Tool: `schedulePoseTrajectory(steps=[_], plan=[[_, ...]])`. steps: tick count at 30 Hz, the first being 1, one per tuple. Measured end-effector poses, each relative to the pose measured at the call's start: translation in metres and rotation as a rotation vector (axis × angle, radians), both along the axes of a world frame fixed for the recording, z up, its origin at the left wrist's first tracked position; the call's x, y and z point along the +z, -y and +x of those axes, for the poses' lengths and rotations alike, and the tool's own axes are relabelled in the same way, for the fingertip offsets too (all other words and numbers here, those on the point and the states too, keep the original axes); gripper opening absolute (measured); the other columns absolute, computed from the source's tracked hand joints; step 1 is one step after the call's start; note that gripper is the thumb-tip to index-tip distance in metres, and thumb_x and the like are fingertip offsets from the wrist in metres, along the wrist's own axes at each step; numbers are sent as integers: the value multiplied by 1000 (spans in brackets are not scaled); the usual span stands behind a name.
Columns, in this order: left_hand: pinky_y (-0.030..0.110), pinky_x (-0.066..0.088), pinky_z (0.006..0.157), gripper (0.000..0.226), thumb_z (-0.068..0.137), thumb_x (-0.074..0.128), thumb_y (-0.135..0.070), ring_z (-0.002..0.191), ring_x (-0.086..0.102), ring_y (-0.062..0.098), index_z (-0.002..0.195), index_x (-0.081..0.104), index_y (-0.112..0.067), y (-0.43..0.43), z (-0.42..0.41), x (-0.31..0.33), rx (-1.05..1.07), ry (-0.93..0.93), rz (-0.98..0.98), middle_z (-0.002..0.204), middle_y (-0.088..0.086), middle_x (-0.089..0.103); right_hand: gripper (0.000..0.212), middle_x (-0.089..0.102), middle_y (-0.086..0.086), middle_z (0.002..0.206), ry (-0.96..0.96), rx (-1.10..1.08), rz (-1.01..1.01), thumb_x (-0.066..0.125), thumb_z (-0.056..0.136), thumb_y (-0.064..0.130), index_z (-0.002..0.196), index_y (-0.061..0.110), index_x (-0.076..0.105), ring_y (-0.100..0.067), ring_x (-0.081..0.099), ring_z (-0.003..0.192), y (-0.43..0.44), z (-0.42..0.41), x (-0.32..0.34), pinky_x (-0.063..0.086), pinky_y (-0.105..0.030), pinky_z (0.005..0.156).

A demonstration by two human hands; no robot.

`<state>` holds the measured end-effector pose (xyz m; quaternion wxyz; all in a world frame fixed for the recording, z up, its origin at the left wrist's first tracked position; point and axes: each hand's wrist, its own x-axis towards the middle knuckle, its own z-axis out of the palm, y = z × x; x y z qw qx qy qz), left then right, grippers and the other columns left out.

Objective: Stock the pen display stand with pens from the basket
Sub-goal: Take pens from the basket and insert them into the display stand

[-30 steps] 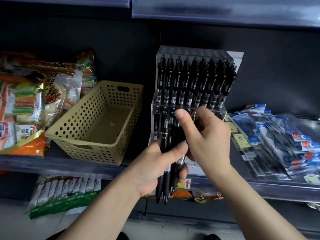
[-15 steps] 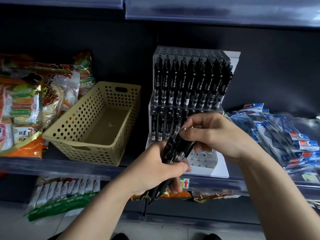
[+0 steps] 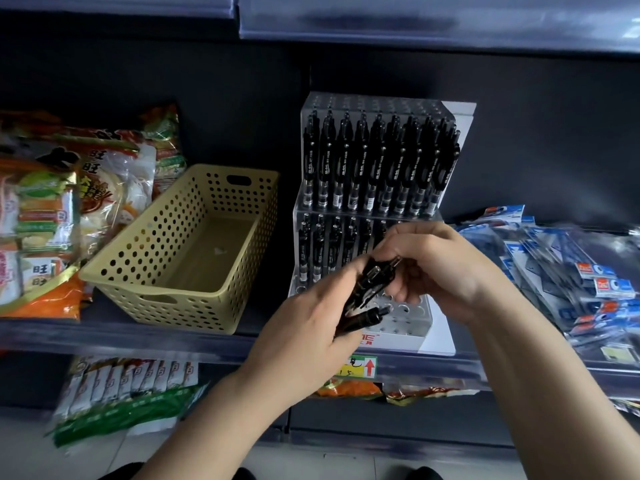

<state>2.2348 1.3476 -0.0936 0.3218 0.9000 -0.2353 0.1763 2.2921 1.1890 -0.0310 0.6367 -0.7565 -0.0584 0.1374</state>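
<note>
Pens (image 3: pixel 366 289) in clenched grip of left hand (image 3: pixel 304 341), top ends pinched by right hand (image 3: pixel 433 268), in front of display stand (image 3: pixel 406 324).

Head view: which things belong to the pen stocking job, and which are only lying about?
Job: pen display stand, yellow basket, held pens, left hand gripping them, right hand pinching one.
Lying about: snack bags, blue packets, white sachets.
</note>
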Motion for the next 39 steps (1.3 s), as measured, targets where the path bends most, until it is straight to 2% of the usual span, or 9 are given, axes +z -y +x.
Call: schedulePoseTrajectory(steps=[3,7,9,13,16,21,28,34,39], plan=[[11,46,64,47,80,61,-17,73,64,9,125,50,-8,-5,5,2,80,153,95,101,1,70,15,55,-13,43,-52,20,49,52,84,-1,70,2,58,-19,46,33,3,2,-1,34,-19,35],[2,27,42,25,89,44,-22,42,35,-5,110,52,-11,-10,7,8,225,230,-113,65,-13,53,17,57,-13,45,-64,-16,114,51,86,-2,71,5,58,-19,48,35,8,4,1,39,-17,35],[5,30,45,13,94,44,-19,44,44,-1,104,51,-21,-12,6,13,271,204,-405,81,-6,67,16,57,-12,45,0,-58,118,53,86,-1,73,5,58,-19,49,37,11,4,4,39,-19,37],[34,44,100,5,96,46,-15,107,63,12,97,50,-17,-22,14,25,328,84,-952,108,3,69,18,58,-7,46,164,-161,224,52,89,-1,73,7,55,-16,50,38,13,2,13,41,-20,37],[43,55,87,9,98,42,-13,101,68,22,97,51,-12,-22,17,28,329,-186,-1415,109,15,66,18,63,-7,53,249,-194,310,51,92,0,77,9,55,-17,56,45,1,-5,10,49,-24,44],[37,59,71,34,93,50,-20,95,70,26,120,53,0,-16,17,27,200,-461,-1631,108,12,71,10,67,-17,72,423,-132,208,55,93,3,84,8,53,-25,63,61,-35,-23,-17,54,-43,60],[33,57,71,51,83,49,-34,105,67,23,122,59,-3,-18,23,23,43,-620,-1652,118,15,66,7,66,-3,68,551,-64,-35,55,85,30,83,27,49,-34,62,62,-49,-24,-46,50,-53,55],[32,57,61,20,91,51,-9,81,71,20,106,62,0,-17,19,21,147,-592,-1534,91,7,75,16,64,-5,62,472,38,-236,66,84,22,76,17,54,-20,58,54,-44,-19,-43,50,-41,53],[40,53,78,11,87,61,-10,87,70,21,88,67,-19,-8,15,15,276,-622,-1248,86,0,75,20,67,0,72,469,-95,-13,70,82,34,92,17,65,-9,61,63,-34,-16,-24,51,-26,55]])
